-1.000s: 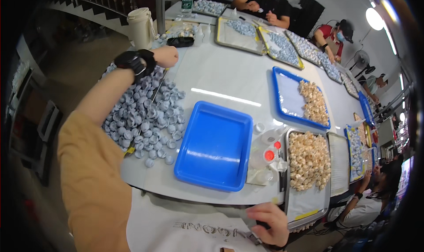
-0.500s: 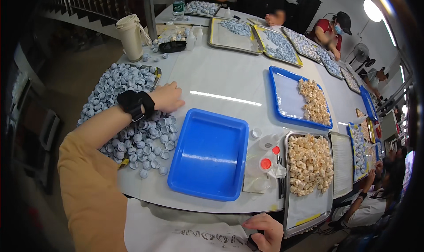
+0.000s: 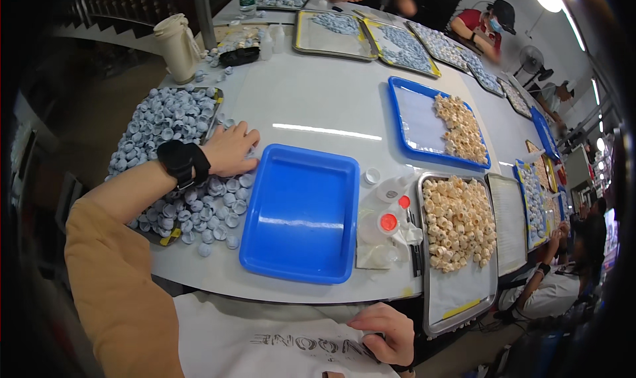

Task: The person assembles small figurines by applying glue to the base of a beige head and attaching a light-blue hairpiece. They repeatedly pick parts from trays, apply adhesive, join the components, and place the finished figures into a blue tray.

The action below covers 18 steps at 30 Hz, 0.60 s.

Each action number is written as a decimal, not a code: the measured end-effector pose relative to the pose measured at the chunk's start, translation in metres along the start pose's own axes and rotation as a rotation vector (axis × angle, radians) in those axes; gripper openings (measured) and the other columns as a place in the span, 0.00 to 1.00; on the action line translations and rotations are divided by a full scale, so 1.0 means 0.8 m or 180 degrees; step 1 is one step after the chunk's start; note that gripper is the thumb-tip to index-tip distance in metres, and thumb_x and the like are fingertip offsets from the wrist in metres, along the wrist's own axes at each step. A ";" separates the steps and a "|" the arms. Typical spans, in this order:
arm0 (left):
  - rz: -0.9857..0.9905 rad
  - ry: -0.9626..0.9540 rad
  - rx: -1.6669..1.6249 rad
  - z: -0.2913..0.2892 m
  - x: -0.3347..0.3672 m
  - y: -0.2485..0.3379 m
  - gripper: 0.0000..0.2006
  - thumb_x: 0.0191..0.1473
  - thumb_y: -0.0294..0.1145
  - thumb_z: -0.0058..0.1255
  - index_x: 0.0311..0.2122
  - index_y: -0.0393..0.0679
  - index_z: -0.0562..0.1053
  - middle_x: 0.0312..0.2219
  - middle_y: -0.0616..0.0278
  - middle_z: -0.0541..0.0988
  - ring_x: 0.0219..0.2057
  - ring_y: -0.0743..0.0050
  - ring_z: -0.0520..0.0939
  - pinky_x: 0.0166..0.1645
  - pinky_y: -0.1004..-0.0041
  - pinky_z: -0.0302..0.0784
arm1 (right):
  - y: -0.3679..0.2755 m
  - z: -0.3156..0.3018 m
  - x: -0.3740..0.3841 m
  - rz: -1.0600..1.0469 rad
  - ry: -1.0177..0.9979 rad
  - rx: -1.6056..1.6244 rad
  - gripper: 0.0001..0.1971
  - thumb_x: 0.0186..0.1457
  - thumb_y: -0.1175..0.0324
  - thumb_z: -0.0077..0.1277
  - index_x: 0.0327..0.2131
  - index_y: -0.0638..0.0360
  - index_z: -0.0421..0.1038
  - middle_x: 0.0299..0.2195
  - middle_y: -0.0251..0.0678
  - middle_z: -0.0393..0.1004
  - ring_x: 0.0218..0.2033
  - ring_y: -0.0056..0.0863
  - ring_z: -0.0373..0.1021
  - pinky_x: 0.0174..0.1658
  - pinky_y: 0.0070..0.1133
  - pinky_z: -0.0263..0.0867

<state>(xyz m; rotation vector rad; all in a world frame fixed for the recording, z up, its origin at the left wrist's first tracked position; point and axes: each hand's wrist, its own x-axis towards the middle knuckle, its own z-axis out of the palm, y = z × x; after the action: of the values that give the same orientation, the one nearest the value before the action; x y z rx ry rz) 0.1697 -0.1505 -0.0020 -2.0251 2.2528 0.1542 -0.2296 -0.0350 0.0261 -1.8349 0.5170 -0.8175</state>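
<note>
My left hand [image 3: 233, 149] lies palm down on a heap of small grey-blue caps [image 3: 165, 123], with the fingers stretched toward the table's middle. These caps fill a dark tray [image 3: 215, 98] and spill over its near edge. A black watch [image 3: 183, 163] sits on that wrist, above a tan sleeve. Just right of the hand stands an empty blue tray [image 3: 301, 212]. My right hand [image 3: 385, 333] is low at the table's front edge, fingers curled against my white shirt; whether it holds anything is hidden.
Small squeeze bottles with red caps [image 3: 389, 222] lie right of the blue tray. A metal tray [image 3: 457, 298] and a blue tray [image 3: 414, 123] hold cream-coloured pieces. A beige jug [image 3: 175, 47] stands far left. Other people work at trays of caps at the far end and right side.
My left hand has drawn back from the far left of the table toward me and now rests on the near part of the cap heap. My right hand stays at the table edge.
</note>
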 end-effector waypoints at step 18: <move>0.0007 0.1105 -0.1846 -0.044 0.013 -0.030 0.09 0.53 0.34 0.43 0.27 0.40 0.67 0.14 0.65 0.65 0.15 0.80 0.66 0.20 0.77 0.58 | 0.042 -0.195 -0.061 0.2241 0.0619 -0.3705 0.20 0.42 0.67 0.56 0.41 0.57 0.63 0.33 0.43 0.68 0.33 0.45 0.67 0.33 0.32 0.63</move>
<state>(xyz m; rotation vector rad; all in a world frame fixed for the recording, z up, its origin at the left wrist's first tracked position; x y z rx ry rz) 0.1918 -0.1681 0.0312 -2.4877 2.6514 0.5544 -0.3768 -0.1137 0.0200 -2.2854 1.9239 -0.1504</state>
